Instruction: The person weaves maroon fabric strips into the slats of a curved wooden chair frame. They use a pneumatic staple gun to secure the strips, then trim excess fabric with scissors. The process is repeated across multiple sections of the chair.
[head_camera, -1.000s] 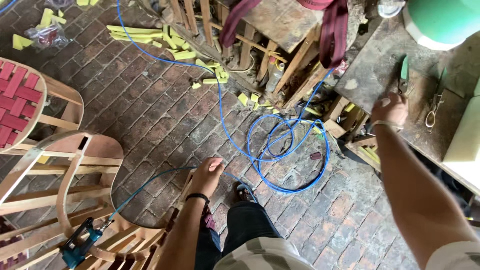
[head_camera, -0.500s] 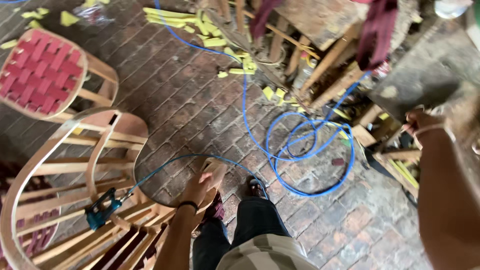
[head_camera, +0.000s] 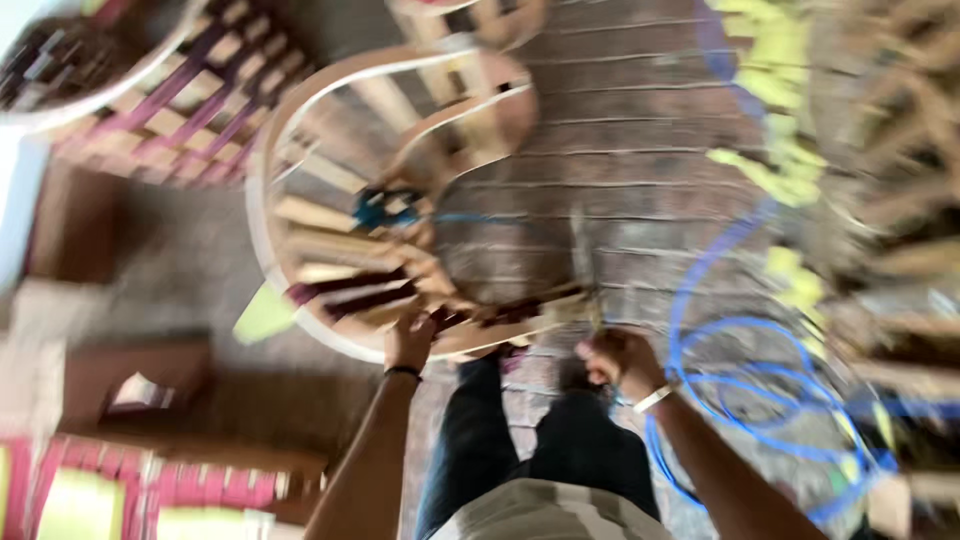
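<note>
The left hand (head_camera: 410, 340) is in the middle of the frame, low down. It rests on the near rim of the chair frame (head_camera: 300, 215), and the fingers seem to curl over the wood, but the picture is too blurry to say if they grip. The right hand (head_camera: 618, 358) is just to the right of it. It is closed like a fist around something thin by the end of the same rim. What it holds is too blurred to name.

The chair frame lies on its side and fills the middle and upper left. A small blue tool (head_camera: 385, 208) sits among its slats. If the frame is lifted or tipped, the tool could slide out and drop on the brick floor (head_camera: 610, 150).

The blue hose (head_camera: 745, 385) lies in loops at the lower right, close to the person's legs (head_camera: 530, 440). A foot could catch in a loop and trip.

Another chair with red straps (head_camera: 165, 110) lies just beside the frame at the upper left, so there is little room that way. Yellow scraps (head_camera: 765, 165) and a wood pile (head_camera: 880, 150) crowd the upper right.
</note>
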